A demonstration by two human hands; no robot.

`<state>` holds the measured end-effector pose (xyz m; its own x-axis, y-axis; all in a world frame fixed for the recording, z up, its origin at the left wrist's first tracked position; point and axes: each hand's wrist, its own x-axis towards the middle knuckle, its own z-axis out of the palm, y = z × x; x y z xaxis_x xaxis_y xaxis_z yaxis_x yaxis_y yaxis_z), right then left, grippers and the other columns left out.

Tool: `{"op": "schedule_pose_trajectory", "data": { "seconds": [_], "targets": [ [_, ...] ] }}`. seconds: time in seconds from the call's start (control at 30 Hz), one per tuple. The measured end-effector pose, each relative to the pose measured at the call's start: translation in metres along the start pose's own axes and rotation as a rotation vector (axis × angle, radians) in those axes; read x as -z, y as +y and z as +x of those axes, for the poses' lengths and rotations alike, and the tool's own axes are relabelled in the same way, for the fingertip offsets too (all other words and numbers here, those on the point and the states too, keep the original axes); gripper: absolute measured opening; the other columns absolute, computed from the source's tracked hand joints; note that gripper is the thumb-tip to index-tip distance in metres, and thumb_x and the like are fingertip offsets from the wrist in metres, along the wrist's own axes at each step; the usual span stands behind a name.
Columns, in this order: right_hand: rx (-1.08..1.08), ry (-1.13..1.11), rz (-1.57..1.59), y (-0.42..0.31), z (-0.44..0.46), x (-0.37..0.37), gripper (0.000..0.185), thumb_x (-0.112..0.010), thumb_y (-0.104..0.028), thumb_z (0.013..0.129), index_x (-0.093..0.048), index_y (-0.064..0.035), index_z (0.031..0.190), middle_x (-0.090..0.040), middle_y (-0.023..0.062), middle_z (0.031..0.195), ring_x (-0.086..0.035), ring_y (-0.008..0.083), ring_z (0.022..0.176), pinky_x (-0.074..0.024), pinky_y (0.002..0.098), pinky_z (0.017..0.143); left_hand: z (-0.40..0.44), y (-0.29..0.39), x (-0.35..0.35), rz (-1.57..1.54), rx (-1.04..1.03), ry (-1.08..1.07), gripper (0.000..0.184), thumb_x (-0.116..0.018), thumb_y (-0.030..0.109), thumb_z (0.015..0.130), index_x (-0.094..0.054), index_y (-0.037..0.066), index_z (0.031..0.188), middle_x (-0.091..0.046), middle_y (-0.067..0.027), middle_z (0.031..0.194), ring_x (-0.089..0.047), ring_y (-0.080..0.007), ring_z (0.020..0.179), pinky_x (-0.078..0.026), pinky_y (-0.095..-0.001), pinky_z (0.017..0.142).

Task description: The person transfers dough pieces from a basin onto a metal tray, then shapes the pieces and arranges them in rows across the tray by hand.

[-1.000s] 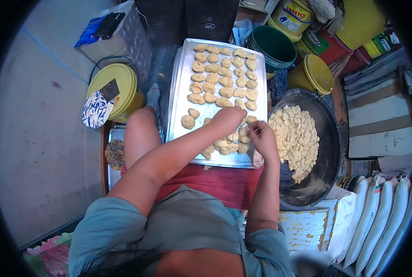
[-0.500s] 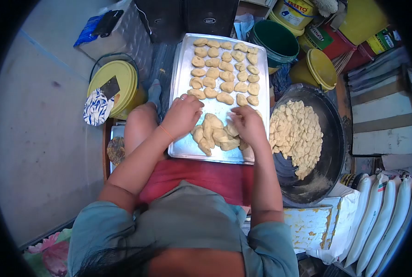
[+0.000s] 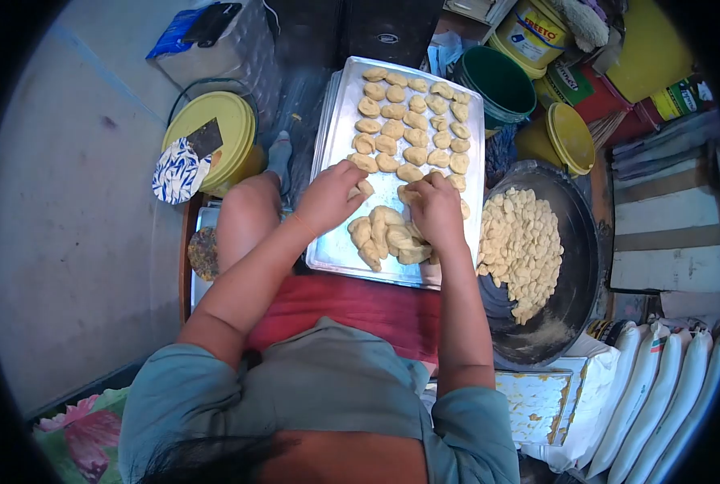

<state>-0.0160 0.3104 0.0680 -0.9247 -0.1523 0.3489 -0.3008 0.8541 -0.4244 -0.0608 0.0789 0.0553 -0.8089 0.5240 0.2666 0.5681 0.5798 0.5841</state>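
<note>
Can see only part of the dough piece (image 3: 366, 189) under the left hand (image 3: 334, 197) and of the dough pile (image 3: 387, 235) behind the right hand (image 3: 438, 213). Cannot read the small badge (image 3: 387, 39) on the black box (image 3: 364, 50), cut off above; lose the flowered cloth (image 3: 85, 444) past the bottom edge.

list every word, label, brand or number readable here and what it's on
"FREETO": on the yellow bucket at the top right.
Too blurred to read surely: the green label on the red container, and the yellow-and-green label farther right.
Too small to read: the oval badge on the black box.
</note>
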Motion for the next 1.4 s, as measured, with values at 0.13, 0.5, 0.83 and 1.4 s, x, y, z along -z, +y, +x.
{"op": "schedule_pose_trajectory", "data": {
  "seconds": [0.13,0.5,0.83,1.4],
  "targets": [
    [-0.029,-0.050,0.226,-0.038,0.016,-0.012,0.024,-0.069,-0.010,0.077,-0.070,-0.0058,0.101,-0.065,0.0141,0.096,-0.062,0.0357,0.094,-0.0486,0.0458,0.082,-0.009,0.006,0.007,-0.183,0.058,-0.061,0.058,-0.073,0.009,0.078,-0.052,0.006,0.132,-0.057,-0.0153,0.114,-0.059,-0.0332,0.107,-0.050,-0.0394,0.091],
    [-0.052,-0.086,0.088,-0.017,0.011,-0.023,0.026,-0.070,-0.012,0.077,-0.074,-0.0112,0.103,-0.066,0.0113,0.089,-0.063,0.0316,0.088,-0.0481,0.0439,0.079,-0.002,-0.014,-0.005,0.029,-0.061,0.082,0.010,-0.062,0.006,0.083,-0.062,0.003,0.092,-0.061,-0.0131,0.092,-0.060,-0.0349,0.094,-0.049,-0.0444,0.082],
    [0.157,-0.704,0.462,-0.127,-0.113,-0.034,0.022,-0.061,-0.017,0.089,-0.067,-0.0004,0.102,-0.064,0.0170,0.100,-0.061,0.0322,0.101,-0.0481,0.0384,0.090,-0.041,-0.019,0.017,0.022,-0.177,0.308,0.025,-0.061,0.003,0.080,-0.063,0.005,0.105,-0.059,-0.0120,0.107,-0.059,-0.0328,0.100,-0.048,-0.0442,0.087],
    [-0.502,-0.738,-0.025,-0.014,-0.144,-0.251,0.030,-0.048,-0.025,0.097,-0.058,-0.0049,0.117,-0.068,0.0155,0.100,-0.067,0.0269,0.096,-0.0536,0.0400,0.086,-0.055,-0.037,0.043,-0.175,-0.069,0.338,0.023,-0.064,0.006,0.087,-0.065,0.003,0.110,-0.061,-0.0131,0.111,-0.060,-0.0310,0.105,-0.048,-0.0379,0.091]
  ]
}}
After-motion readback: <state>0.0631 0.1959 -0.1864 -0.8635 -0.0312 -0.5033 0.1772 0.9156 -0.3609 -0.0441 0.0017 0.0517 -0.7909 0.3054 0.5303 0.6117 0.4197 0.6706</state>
